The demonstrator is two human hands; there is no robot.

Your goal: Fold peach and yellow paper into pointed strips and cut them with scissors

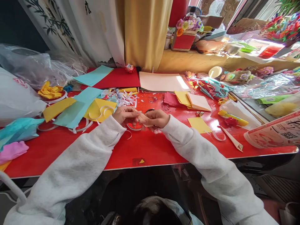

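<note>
Both hands meet over the red table [93,157], near the middle of the head view. A small folded piece of pale pink paper [142,118] lies between them. My left hand [124,115] pinches its upper left end, fingers closed. From the other side my right hand [158,118] grips the same paper with thumb and fingers together. Partly hidden behind the hands are a dark ring-shaped object and a round rim on the table. A stack of pale pink squares [199,102] rests to the right, beside yellow and dark pink ones.
Blue sheets [76,107], yellow paper and white strips lie at left. A glue stick [234,118], a folded paper cone [232,139] and a large paper cup [274,132] are at right. Scissors [206,89] lie at the back right.
</note>
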